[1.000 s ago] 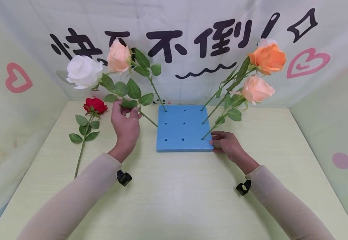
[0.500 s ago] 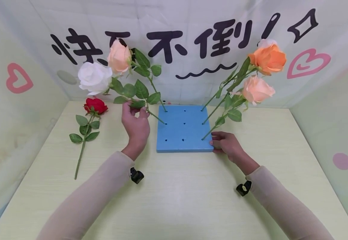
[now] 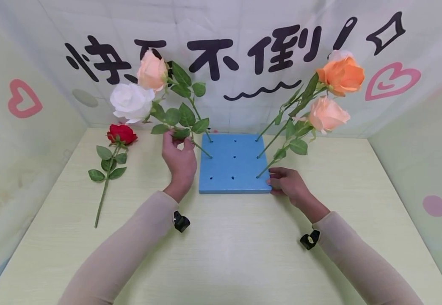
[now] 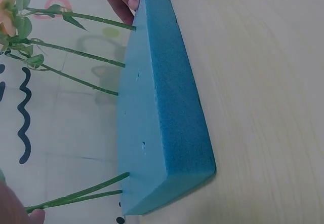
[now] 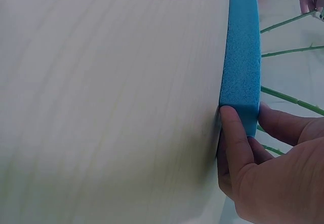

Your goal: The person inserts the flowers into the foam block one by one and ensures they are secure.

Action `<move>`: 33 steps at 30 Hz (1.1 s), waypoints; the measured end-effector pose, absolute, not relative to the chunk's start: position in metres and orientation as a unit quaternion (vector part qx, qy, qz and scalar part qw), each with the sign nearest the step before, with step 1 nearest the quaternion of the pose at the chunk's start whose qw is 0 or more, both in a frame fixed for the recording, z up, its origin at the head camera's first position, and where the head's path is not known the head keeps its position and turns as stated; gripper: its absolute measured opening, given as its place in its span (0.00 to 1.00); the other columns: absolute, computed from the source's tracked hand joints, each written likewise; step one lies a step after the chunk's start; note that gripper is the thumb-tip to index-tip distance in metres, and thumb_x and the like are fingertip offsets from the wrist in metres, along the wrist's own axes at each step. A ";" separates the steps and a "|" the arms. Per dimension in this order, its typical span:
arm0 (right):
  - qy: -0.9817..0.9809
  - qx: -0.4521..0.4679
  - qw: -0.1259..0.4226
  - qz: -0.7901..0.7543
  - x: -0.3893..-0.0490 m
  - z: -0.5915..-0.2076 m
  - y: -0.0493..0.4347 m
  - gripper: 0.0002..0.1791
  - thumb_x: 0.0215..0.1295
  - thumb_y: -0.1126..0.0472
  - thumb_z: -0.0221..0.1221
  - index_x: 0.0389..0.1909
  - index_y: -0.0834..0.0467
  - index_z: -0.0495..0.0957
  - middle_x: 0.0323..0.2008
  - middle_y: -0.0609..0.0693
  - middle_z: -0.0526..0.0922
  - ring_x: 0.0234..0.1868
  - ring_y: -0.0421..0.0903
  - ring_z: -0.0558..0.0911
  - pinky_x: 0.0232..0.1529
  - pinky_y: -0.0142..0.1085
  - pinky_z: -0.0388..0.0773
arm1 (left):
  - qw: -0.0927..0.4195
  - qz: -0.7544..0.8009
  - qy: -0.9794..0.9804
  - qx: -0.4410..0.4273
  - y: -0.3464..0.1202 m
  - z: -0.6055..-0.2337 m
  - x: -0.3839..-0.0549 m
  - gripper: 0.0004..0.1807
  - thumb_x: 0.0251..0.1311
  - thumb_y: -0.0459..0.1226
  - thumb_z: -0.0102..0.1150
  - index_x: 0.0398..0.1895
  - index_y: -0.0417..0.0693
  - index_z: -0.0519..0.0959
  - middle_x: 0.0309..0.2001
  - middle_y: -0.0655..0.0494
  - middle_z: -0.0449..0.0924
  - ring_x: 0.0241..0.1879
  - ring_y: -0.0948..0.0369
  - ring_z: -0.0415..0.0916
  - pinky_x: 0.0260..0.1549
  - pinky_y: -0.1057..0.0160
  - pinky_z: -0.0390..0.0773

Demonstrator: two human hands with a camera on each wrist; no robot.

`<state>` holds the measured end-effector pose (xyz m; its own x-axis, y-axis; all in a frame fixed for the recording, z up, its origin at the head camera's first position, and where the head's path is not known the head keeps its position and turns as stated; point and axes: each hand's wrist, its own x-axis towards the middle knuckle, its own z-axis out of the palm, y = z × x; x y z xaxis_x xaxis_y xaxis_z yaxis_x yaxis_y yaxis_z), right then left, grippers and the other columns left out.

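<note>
My left hand (image 3: 180, 163) pinches the leafy stem of a white rose (image 3: 132, 103), left of a blue foam block (image 3: 222, 167) with rows of small holes. The stem slants down to the left hole of the middle row, its tip at that hole. In the left wrist view two green stems (image 4: 96, 187) meet the block's face close together. My right hand (image 5: 283, 168) grips the block's near right corner, thumb on the top face and fingers at the side. A peach rose (image 3: 152, 71) stands in the far left hole, leaning left.
On the right side of the block stand an orange rose (image 3: 341, 75), another peach rose (image 3: 327, 113) and a pale bloom (image 3: 340, 55) mostly hidden behind the orange one. A red rose (image 3: 121, 134) lies on the table (image 3: 221, 250) at the left. A printed cloth (image 3: 221, 110) hangs behind.
My left hand has moved right with the white rose, bringing its stem tip from the block's left edge to the middle-row left hole. My right hand stays on the block's corner.
</note>
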<state>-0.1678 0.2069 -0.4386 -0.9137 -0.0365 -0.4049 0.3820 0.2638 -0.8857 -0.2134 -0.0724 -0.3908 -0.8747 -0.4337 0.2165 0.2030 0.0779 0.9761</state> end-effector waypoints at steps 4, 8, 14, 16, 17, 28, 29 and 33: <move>0.775 0.111 0.177 -0.597 -0.168 -0.439 0.207 0.28 0.67 0.67 0.57 0.68 0.67 0.65 0.60 0.66 0.71 0.36 0.39 0.81 0.40 0.34 0.85 | 0.250 -0.659 -0.706 0.070 -0.068 -0.387 -0.212 0.14 0.65 0.27 0.54 0.54 0.37 0.72 0.47 0.46 0.75 0.46 0.57 0.73 0.42 0.62 0.80; 0.773 0.113 0.176 -0.599 -0.168 -0.440 0.208 0.28 0.67 0.68 0.57 0.68 0.67 0.65 0.60 0.66 0.71 0.36 0.39 0.81 0.39 0.33 0.85 | 0.278 -0.634 -0.720 0.042 -0.066 -0.392 -0.215 0.12 0.64 0.27 0.54 0.51 0.36 0.74 0.46 0.47 0.75 0.45 0.56 0.73 0.45 0.57 0.79; 0.768 0.114 0.177 -0.605 -0.168 -0.441 0.208 0.28 0.67 0.68 0.57 0.68 0.67 0.65 0.60 0.66 0.70 0.35 0.39 0.81 0.39 0.33 0.85 | 0.285 -0.615 -0.735 0.021 -0.064 -0.394 -0.218 0.11 0.64 0.27 0.54 0.49 0.35 0.74 0.45 0.45 0.76 0.43 0.54 0.73 0.45 0.54 0.78; 0.767 0.113 0.177 -0.606 -0.168 -0.442 0.208 0.28 0.67 0.68 0.57 0.68 0.67 0.65 0.60 0.66 0.70 0.35 0.39 0.81 0.39 0.33 0.85 | 0.278 -0.615 -0.738 0.017 -0.063 -0.395 -0.219 0.11 0.63 0.27 0.54 0.48 0.36 0.75 0.45 0.45 0.76 0.43 0.54 0.74 0.44 0.54 0.79; 0.767 0.112 0.176 -0.606 -0.168 -0.442 0.208 0.28 0.67 0.68 0.57 0.68 0.67 0.65 0.60 0.66 0.70 0.35 0.39 0.81 0.39 0.33 0.85 | 0.274 -0.615 -0.739 0.016 -0.063 -0.395 -0.219 0.11 0.63 0.26 0.54 0.48 0.36 0.75 0.45 0.45 0.76 0.43 0.53 0.74 0.43 0.54 0.79; 0.771 0.108 0.177 -0.602 -0.169 -0.443 0.209 0.28 0.68 0.67 0.57 0.67 0.67 0.65 0.59 0.65 0.71 0.36 0.39 0.81 0.40 0.34 0.85 | 0.258 -0.603 -0.755 0.005 -0.060 -0.401 -0.218 0.11 0.64 0.27 0.53 0.49 0.36 0.75 0.47 0.45 0.76 0.43 0.54 0.75 0.37 0.59 0.83; 0.771 0.108 0.177 -0.602 -0.169 -0.443 0.209 0.28 0.68 0.67 0.57 0.67 0.67 0.65 0.59 0.65 0.71 0.36 0.39 0.81 0.40 0.34 0.85 | 0.260 -0.602 -0.755 0.003 -0.059 -0.401 -0.218 0.11 0.64 0.27 0.53 0.49 0.36 0.75 0.47 0.45 0.76 0.43 0.54 0.76 0.37 0.59 0.83; 0.770 0.109 0.178 -0.603 -0.169 -0.442 0.209 0.28 0.68 0.67 0.57 0.67 0.67 0.65 0.59 0.66 0.71 0.36 0.39 0.81 0.40 0.34 0.85 | 0.265 -0.600 -0.755 0.004 -0.058 -0.401 -0.218 0.11 0.64 0.27 0.54 0.48 0.36 0.76 0.46 0.45 0.76 0.42 0.55 0.76 0.36 0.59 0.83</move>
